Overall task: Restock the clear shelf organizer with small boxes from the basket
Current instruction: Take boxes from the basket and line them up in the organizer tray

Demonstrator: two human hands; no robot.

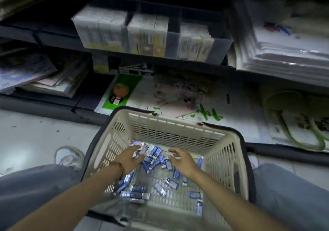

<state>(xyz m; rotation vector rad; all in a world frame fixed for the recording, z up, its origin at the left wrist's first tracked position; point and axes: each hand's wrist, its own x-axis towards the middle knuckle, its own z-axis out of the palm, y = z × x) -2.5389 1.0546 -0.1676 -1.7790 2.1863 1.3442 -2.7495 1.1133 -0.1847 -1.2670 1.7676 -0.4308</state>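
Two hands: both are down inside the basket (pixel 178 123) at 6 o'clock in view, over the far end of the pile.
Left hand (pixel 130 159): fingers stretched and slightly spread, lying on boxes at the basket's 11 o'clock. Nothing looks pinched.
Right hand (pixel 184 161): fingers hooked downward above boxes near the basket's centre. Whether one is caught under them I cannot tell.
Small boxes (pixel 155 153): blue and white, loose and jumbled on the slotted floor. They lie thickest toward 12 o'clock, with stragglers at 5 and 7 o'clock.
Handling: probably light, stiff card with a glossy face. They are likely to slide off one another and dent at the corners if squeezed. Best taken across the long sides, several squared together between thumb and fingers.
Clear shelf organizer (pixel 223 50): on the shelf at 12 o'clock, well apart from the basket. Upright packs fill most of it, and an open slot shows right of the middle group.
Surroundings: a stack of white packets (pixel 288 53) sits at 2 o'clock, just beside the organizer. Leaning printed sheets (pixel 32 74) are at 9 o'clock and tote bags (pixel 299 124) at 3 o'clock. A green-backed card (pixel 122 88) lies between basket and organizer.
In the way: the basket's tall far wall and dark handle (pixel 248 168) must be cleared on the lift. The shelf is dim, so the open slot is hard to judge.
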